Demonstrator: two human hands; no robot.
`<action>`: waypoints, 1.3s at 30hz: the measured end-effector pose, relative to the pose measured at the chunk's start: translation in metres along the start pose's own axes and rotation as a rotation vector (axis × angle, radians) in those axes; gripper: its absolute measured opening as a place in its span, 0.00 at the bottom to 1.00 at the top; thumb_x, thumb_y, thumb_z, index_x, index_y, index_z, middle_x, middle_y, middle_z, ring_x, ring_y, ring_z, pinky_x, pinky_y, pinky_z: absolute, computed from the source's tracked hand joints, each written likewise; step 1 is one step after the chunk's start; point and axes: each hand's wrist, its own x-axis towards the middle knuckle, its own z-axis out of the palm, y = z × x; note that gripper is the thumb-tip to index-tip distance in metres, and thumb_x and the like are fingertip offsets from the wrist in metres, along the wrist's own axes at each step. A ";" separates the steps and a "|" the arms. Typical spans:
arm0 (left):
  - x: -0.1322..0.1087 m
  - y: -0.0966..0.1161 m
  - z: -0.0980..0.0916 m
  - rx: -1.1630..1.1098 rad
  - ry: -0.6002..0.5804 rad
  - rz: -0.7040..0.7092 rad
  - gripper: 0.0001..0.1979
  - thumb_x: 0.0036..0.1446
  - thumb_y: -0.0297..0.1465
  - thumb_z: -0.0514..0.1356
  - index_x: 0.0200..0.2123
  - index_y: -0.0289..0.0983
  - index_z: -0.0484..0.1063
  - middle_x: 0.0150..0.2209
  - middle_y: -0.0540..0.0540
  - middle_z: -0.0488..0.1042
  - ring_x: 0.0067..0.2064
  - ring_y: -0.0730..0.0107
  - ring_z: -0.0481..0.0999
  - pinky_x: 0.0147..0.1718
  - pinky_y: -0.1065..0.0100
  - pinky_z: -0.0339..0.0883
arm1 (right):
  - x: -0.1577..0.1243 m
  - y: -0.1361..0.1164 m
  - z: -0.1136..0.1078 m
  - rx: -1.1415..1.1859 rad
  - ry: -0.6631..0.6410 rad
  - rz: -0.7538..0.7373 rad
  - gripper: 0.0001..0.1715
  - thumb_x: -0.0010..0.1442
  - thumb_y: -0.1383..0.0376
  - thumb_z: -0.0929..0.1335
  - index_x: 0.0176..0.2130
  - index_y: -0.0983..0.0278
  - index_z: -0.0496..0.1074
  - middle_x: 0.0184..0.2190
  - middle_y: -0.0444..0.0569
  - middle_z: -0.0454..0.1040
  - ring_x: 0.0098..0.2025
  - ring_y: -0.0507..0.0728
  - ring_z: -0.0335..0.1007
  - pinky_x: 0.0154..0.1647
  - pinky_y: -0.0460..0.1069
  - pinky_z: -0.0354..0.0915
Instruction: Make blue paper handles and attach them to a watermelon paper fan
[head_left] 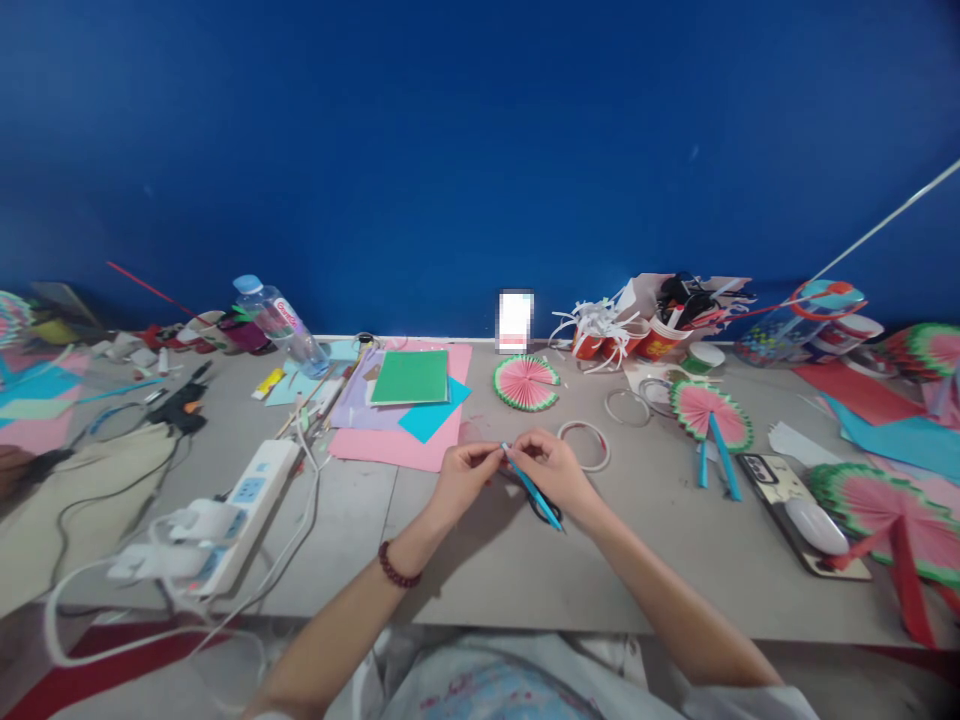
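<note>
Near the middle of the table, my left hand (469,478) and my right hand (553,468) meet with fingertips pinched. Between them is the upper end of a narrow blue paper strip (535,487), which slants down to the right under my right hand. Its exact fold at the fingertips is too small to make out. Beneath the strip lies a dark looped thing, partly hidden. A round pleated watermelon-patterned paper fan (525,383) lies just beyond my hands. To the right of my right hand is a roll of tape (585,446).
Left are a white power strip (251,515) with cables, a glue gun (180,400), a leaning bottle (281,325) and stacked coloured paper (410,377). Right are cups of paper strips (604,340), a fan with blue handles (711,415), a phone (772,490) under a mouse (816,526).
</note>
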 end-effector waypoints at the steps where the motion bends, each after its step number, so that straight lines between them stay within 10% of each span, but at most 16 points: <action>1: 0.000 -0.001 0.000 -0.013 0.000 0.005 0.15 0.44 0.40 0.65 0.31 0.34 0.80 0.27 0.42 0.79 0.28 0.66 0.75 0.19 0.73 0.61 | 0.000 0.000 0.000 -0.001 0.003 0.001 0.09 0.53 0.62 0.68 0.24 0.63 0.68 0.25 0.45 0.71 0.27 0.53 0.69 0.28 0.48 0.64; 39: -0.003 0.000 0.003 0.089 0.088 0.119 0.14 0.51 0.40 0.61 0.28 0.34 0.78 0.26 0.44 0.78 0.27 0.68 0.74 0.19 0.73 0.60 | 0.000 0.006 0.008 0.138 -0.011 0.102 0.13 0.50 0.57 0.70 0.29 0.64 0.69 0.24 0.44 0.71 0.27 0.51 0.67 0.30 0.46 0.62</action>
